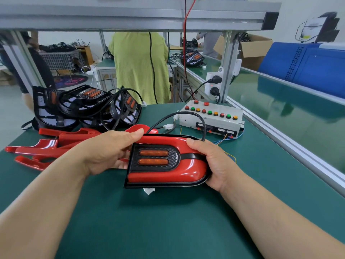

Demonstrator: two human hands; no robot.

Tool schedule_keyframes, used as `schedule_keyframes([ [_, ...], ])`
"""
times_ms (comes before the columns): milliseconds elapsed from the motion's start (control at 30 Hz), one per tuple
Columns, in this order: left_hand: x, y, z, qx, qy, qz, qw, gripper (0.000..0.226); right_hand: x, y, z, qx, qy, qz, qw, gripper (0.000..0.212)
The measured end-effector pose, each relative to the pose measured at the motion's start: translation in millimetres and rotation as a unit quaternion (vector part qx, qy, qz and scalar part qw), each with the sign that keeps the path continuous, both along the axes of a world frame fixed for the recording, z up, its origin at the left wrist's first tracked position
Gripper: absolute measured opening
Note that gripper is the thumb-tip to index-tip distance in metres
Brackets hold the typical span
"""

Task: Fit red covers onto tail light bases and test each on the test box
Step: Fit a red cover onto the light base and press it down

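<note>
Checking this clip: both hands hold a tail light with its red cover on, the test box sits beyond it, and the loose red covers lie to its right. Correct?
Not quite: the head view shows the loose red covers lying to the left of the tail light. The rest holds: left hand and right hand hold it, test box beyond.

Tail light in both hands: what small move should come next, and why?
Probably the right hand lets go and carries the white connector to the test box. The red cover already sits on the tail light, which the left hand also grips, and the connector lies unplugged on the mat.
</note>
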State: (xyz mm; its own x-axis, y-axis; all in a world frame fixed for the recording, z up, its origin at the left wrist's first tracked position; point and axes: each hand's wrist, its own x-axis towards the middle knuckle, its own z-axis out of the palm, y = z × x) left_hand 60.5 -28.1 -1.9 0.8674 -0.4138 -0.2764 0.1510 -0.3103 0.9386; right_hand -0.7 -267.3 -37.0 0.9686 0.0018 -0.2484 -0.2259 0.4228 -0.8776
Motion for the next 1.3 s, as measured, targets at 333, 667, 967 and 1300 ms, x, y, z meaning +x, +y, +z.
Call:
schedule_keyframes([
  [333,0,-5,-5,-0.016,0.01,0.04,0.999,0.062,-2,0,0,-0.009,-0.003,0.014,1.0,0.07],
  [667,-7,-14,-5,-0.063,0.032,0.092,0.993,0.063,0,-2,-4,-0.001,-0.015,0.014,1.0,0.056],
  [967,-8,-20,-8,-0.097,0.02,0.093,0.991,0.05,0,-2,-5,-0.006,-0.022,0.01,1.0,0.05],
  [1300,-12,-26,-6,-0.093,-0.008,0.115,0.989,0.058,2,-3,-7,-0.012,-0.04,-0.021,0.999,0.014],
])
